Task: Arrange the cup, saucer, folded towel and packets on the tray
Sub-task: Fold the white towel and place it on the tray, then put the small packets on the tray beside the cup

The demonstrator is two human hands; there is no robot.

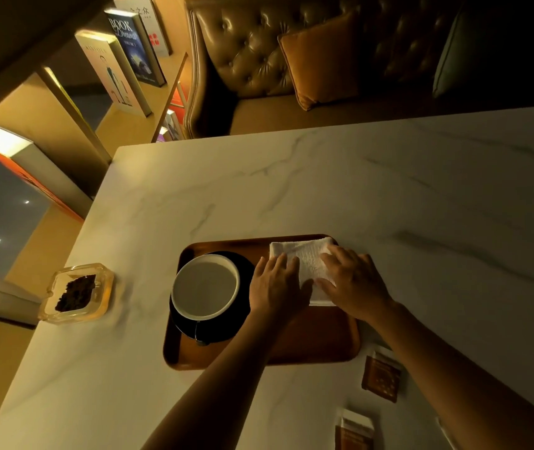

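A brown wooden tray (317,345) lies on the marble table. On its left half a white cup (205,285) stands on a black saucer (243,306). A white folded towel (304,258) lies in the tray's far right corner. My left hand (275,284) rests flat on the towel's left edge, fingers spread. My right hand (353,284) presses flat on its right side. Two brown packets lie on the table off the tray: one (382,378) near the tray's right front corner, the other (354,431) at the bottom edge of the view.
A glass ashtray (77,292) with dark contents sits left of the tray near the table's left edge. The marble table (389,190) stretches far and right. Beyond it stands a tufted leather sofa (243,53) with an orange cushion; bookshelves (122,69) are at left.
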